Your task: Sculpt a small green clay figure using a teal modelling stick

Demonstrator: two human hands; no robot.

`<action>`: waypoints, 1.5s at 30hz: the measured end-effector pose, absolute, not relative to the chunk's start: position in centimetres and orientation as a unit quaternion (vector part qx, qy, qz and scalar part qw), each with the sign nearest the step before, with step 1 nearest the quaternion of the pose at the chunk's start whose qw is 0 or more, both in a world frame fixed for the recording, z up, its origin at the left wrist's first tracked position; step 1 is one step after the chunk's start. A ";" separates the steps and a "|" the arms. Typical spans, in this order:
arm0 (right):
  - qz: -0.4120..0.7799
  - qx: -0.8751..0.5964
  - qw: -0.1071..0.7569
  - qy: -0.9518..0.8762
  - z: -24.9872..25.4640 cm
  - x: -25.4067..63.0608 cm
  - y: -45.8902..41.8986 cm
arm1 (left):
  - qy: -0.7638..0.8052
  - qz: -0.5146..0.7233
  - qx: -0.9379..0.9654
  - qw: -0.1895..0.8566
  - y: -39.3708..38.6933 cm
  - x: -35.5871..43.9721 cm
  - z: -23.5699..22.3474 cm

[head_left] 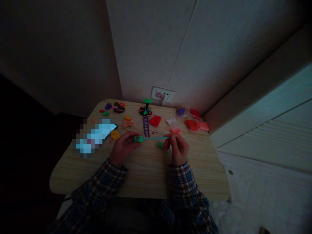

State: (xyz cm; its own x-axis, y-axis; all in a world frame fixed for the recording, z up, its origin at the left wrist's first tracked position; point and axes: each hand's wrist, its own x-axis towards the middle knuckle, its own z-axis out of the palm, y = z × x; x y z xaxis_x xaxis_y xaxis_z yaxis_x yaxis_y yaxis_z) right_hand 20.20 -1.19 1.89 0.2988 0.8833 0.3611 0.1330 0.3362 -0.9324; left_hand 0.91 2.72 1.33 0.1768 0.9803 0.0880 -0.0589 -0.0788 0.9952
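Between the thumb and fingers of my left hand [123,148] is a small green clay piece [138,139] with red and dark marks. My right hand [179,148] pinches a thin blue stick [154,138], which points left with its tip at the green piece. Whether the tip presses in is too small to tell. Below the stick, beside my right fingers, lies another green bit [160,144]. Just beyond my hands are a purple clay ladder [146,126] and a black clay figure [145,111] with orange edging and a green top.
A lit phone [97,135], pixelated, lies on the wooden table [141,182] at the left. Yellow clay [115,135], a brown piece [119,107] and a red lump [155,121] sit around. Red clay packets [191,125] lie back right. A wall socket [162,94] is behind.
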 end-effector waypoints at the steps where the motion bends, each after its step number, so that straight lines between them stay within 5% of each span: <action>1: 0.294 -0.495 0.637 -0.512 1.9 20.2 -1.2 | 0.418 0.490 0.542 0.540 2.7 0.9 1.3; 14: 0.190 -0.511 0.636 -0.546 1.9 19.9 -1.7 | 0.400 0.488 0.614 0.474 2.5 1.0 1.5; 28: 0.214 -0.527 0.615 -0.545 2.2 19.8 -1.9 | 0.417 0.470 0.662 0.409 2.5 1.1 1.8; 45: 0.351 -0.482 0.564 -0.571 1.5 19.4 -1.5 | 0.381 0.575 0.440 0.575 2.8 0.5 1.5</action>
